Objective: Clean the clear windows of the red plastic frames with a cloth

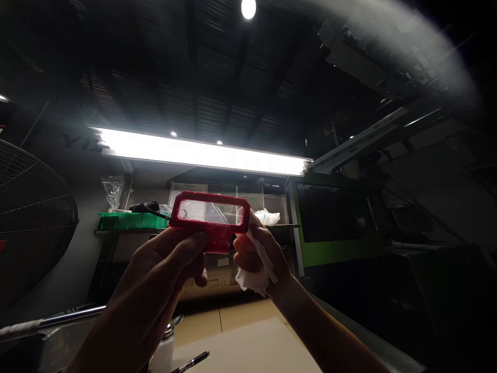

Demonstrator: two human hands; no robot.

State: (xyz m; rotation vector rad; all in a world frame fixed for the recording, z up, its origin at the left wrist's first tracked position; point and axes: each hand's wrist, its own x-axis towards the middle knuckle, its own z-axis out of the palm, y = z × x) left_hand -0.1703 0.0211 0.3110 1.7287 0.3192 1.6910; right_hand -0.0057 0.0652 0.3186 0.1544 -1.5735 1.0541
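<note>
Raised toward a long white fluorescent tube lamp: both arms, bent up. Left hand palm-away, thumb and fingers pinched on the lower edge of one red rectangular plastic frame with a clear window, held level at the middle of the view. Right hand gripping the frame's right end, fingers curled round one crumpled white cloth. Below, one black pen on a tan cardboard sheet. No legible writing.

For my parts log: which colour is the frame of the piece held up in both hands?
Red frame with a clear window, seen in the head view.
</note>
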